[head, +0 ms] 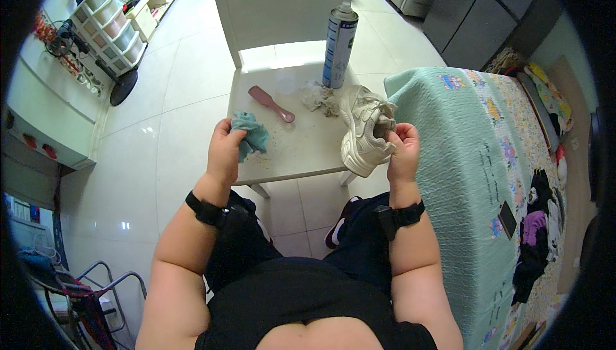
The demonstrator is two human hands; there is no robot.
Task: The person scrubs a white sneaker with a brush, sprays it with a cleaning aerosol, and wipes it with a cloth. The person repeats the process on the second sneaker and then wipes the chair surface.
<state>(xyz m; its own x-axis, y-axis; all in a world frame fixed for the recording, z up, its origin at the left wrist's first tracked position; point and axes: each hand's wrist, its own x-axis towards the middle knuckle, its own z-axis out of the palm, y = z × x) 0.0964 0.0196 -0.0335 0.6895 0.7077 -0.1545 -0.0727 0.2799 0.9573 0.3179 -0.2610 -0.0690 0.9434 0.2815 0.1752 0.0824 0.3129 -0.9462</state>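
My left hand (225, 145) pinches a crumpled teal cloth (251, 137) over the left front of a white chair seat (298, 152). A cream sneaker (362, 131) is in my right hand (404, 150), gripped by its collar at the seat's right edge. Its opening faces right, towards that hand. Between the hands lie a pink-handled brush (270, 103) and a wad of soiled white tissue (321, 99). Behind the shoe stands an upright aerosol can (340, 46) with a pale cap. Small specks of dirt dot the seat.
A bed with a mint quilt (447, 157) stands close on my right, bearing a dark phone (507, 220) and dark clothes (532, 244). The chair's backrest (284, 3) rises at the far side. To the left are a drawer unit (108, 27) and a black fan base (124, 87).
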